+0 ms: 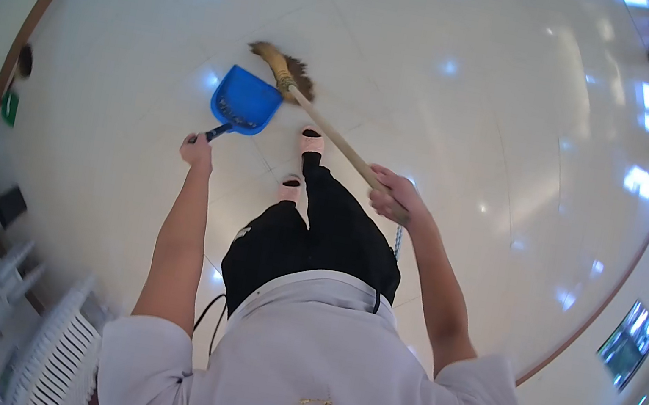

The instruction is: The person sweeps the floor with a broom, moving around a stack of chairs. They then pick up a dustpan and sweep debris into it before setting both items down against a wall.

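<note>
My left hand (197, 150) is closed round the black handle of a blue dustpan (244, 97), which is held out over the floor with dark debris along its handle end. My right hand (396, 196) grips the upper end of a broom (335, 138) by its pale wooden stick. The broom's brown bristles (300, 77) spread on the floor just beyond the dustpan's far right edge, and the broom head overlaps that corner in this view. Below the two tools, my feet in pink shoes (312, 142) stand on the floor.
Glossy pale floor tiles (480, 91) reflect several lights. White slatted plastic chairs (63, 352) stand at the lower left, near a wall with brown skirting (43, 10). Along the right runs another wall with a dark framed panel (629, 344).
</note>
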